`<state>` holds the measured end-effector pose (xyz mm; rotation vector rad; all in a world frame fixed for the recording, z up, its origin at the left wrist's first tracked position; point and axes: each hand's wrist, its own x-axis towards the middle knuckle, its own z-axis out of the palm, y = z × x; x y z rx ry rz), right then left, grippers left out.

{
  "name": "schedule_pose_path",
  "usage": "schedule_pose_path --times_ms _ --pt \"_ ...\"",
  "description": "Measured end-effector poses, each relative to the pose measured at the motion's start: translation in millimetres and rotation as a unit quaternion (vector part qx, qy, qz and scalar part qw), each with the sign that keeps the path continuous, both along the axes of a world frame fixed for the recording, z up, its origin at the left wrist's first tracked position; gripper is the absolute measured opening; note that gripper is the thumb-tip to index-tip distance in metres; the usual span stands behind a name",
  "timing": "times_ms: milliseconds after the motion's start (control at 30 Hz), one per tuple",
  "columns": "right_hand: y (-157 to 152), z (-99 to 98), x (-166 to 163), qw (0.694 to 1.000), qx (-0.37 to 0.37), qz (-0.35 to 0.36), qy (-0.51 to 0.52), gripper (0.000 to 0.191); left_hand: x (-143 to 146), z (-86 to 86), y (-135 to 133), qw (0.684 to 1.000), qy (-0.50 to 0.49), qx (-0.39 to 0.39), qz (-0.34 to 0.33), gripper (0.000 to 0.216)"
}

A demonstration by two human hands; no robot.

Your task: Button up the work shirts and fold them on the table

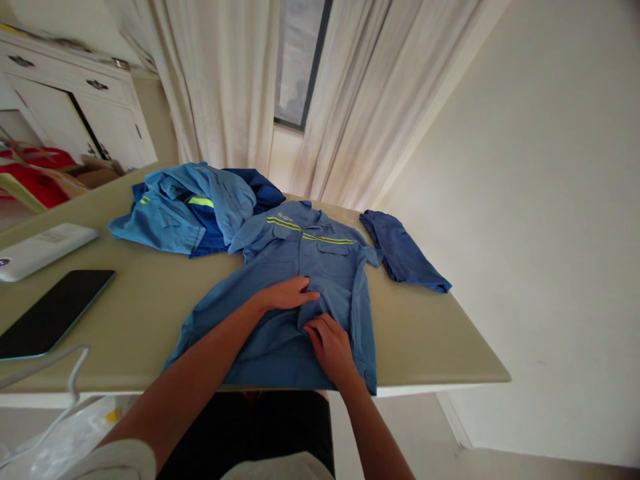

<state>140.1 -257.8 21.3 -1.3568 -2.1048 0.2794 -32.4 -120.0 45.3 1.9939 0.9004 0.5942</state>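
Observation:
A blue work shirt lies spread front side up on the table, its collar at the far end and a yellow-striped band across the chest. My left hand rests on the middle of its front, thumb and fingers apart. Just below and to the right, my right hand is closed, pinching a fold of the shirt near the button line. The cloth is wrinkled around both hands, and the lower hem reaches the table's near edge.
A heap of blue clothes lies at the back left, a folded dark blue garment at the right. On the left of the table are a white device, a phone and a white cable. Curtains hang behind.

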Motion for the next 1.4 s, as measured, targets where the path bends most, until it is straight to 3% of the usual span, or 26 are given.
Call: schedule_pose_path --times_ms 133,233,333,467,600,767,933,1100,1233,1333,1400 --pt "5.1 2.4 0.4 1.000 -0.007 0.018 -0.011 0.016 21.1 -1.7 -10.0 0.997 -0.012 0.031 0.064 0.040" --pt "9.9 -0.3 1.4 1.000 -0.020 -0.006 0.003 0.015 30.6 -0.8 -17.1 0.994 -0.031 0.038 0.097 0.039" --pt "12.7 -2.6 0.3 0.998 -0.009 -0.038 0.039 0.018 33.1 -0.5 -20.4 0.989 -0.094 -0.015 0.116 0.039" --pt "12.4 -3.2 -4.6 0.995 0.017 -0.070 0.073 0.020 34.1 -3.0 -22.5 0.965 -0.185 -0.161 0.093 0.044" --pt "9.8 -4.5 -6.6 0.994 0.032 -0.084 0.057 0.019 38.7 -6.5 -24.3 0.933 -0.252 -0.237 0.094 0.051" --pt "2.8 -7.2 -6.1 0.985 0.116 -0.119 0.043 0.020 48.6 -8.4 -29.2 0.878 -0.341 -0.326 0.084 0.055" --pt "1.1 -7.6 -7.3 0.976 0.161 -0.146 0.025 0.021 56.1 -9.4 -35.5 0.848 -0.374 -0.364 0.085 0.056" --pt "1.8 -7.0 -4.4 0.979 0.124 -0.161 0.030 0.027 60.5 -11.2 -37.3 0.850 -0.383 -0.350 0.097 0.062" --pt "-1.5 -1.3 -3.6 0.984 0.100 -0.131 0.066 0.024 59.7 -8.1 -38.3 0.842 -0.386 -0.367 0.086 0.056" --pt "-0.6 1.6 -6.8 0.987 0.088 -0.127 0.041 0.046 59.0 -4.7 -38.8 0.822 -0.413 -0.390 0.047 0.053" --pt "1.8 1.3 -8.9 0.985 0.086 -0.146 0.015 0.055 58.8 -2.4 -37.5 0.825 -0.412 -0.386 0.012 0.055"
